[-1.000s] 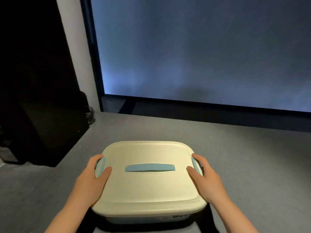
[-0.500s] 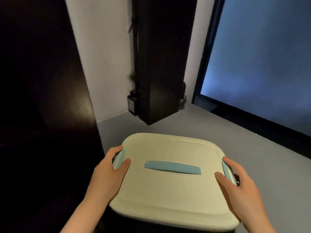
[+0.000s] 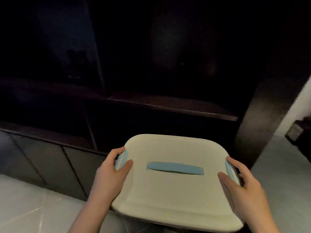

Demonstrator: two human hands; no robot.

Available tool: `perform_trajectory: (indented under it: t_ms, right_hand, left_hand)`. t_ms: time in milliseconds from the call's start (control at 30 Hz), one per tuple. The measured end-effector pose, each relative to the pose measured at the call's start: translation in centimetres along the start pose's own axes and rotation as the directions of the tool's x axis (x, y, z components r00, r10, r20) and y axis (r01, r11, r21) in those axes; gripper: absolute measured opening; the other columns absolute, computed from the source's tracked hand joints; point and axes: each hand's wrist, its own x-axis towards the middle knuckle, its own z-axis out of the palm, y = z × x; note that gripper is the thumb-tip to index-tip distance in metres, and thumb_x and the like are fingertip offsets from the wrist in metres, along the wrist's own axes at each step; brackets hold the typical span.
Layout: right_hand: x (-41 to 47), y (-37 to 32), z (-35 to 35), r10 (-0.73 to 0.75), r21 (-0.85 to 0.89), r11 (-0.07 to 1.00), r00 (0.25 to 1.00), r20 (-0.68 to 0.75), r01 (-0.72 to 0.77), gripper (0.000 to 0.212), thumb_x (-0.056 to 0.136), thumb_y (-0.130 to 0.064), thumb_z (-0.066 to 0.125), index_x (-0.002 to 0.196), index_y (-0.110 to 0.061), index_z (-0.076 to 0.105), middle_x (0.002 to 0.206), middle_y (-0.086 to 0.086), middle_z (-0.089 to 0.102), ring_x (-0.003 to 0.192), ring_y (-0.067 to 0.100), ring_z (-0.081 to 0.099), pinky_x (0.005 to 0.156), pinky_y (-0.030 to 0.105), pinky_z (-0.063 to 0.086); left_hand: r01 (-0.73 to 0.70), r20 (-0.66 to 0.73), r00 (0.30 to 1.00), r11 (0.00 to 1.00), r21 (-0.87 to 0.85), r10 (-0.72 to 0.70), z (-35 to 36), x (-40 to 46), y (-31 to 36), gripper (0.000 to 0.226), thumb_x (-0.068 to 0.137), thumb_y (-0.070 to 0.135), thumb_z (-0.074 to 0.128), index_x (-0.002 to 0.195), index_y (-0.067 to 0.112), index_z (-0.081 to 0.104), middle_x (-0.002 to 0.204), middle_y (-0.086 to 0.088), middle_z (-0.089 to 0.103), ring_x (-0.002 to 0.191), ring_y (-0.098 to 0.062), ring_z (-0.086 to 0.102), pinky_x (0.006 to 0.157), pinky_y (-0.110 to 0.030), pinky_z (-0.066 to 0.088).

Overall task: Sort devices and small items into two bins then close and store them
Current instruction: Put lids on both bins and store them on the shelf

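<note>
1. 2 hands carry the closed cream bin (image 3: pixel 175 190) in front of a dark shelf unit (image 3: pixel 168 101); no writing is legible.
2. The left hand (image 3: pixel 111 172) curls around the left blue latch (image 3: pixel 121 158), thumb on the lid.
3. The right hand (image 3: pixel 242 184) likewise clasps the right blue latch (image 3: pixel 230 170).

We see a dark shelving unit (image 3: pixel 168 101) ahead of us, its open shelf board (image 3: pixel 173 105) running across to the right-hand upright; too dim to tell what, if anything, lies on it. Closed cabinet doors (image 3: pixel 42 163) sit below, meeting the pale marbled floor (image 3: pixel 30 207) along their bottom edge.
</note>
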Motion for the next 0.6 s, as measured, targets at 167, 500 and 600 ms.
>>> perform_trajectory:
  t_ms: [167,500,600]
  right_hand:
    - [-1.2,-7.2,14.5,-0.162,0.106,0.985,0.95,0.267,0.138,0.042,0.079,-0.029,0.073,0.11,-0.052,0.057,0.105,-0.019,0.059,0.091,0.008,0.058,0.075,0.033,0.046]
    - [-12.0,-21.2,43.6,-0.403,0.346,0.912,0.631,0.663,0.218,0.047,0.08,-0.031,0.073,0.091,-0.07,0.05,0.095,-0.035,0.052,0.084,-0.006,0.052,0.066,0.022,0.044]
    - [-15.3,-25.2,49.6,-0.425,0.368,0.904,0.547,0.721,0.217,0.048,0.079,-0.033,0.073,0.089,-0.073,0.05,0.09,-0.039,0.048,0.081,-0.011,0.047,0.063,0.02,0.041]
  left_hand:
    - [0.08,-0.322,0.943,0.997,-0.01,-0.079,-14.0,-1.3,-6.1,0.032,0.083,0.035,0.065,0.104,0.053,0.049,0.094,0.026,0.058,0.083,0.02,0.049,0.059,-0.016,0.037]
    - [0.312,-0.785,0.593,0.95,0.017,-0.181,-39.0,-4.6,-17.5,0.037,0.079,0.034,0.068,0.113,0.043,0.054,0.088,0.012,0.057,0.083,-0.015,0.055,0.066,-0.029,0.037]
    - [0.355,-0.846,0.499,0.935,0.003,-0.187,-44.2,-5.6,-19.5,0.04,0.079,0.033,0.068,0.116,0.04,0.055,0.093,0.011,0.057,0.086,-0.013,0.052,0.069,-0.028,0.036]
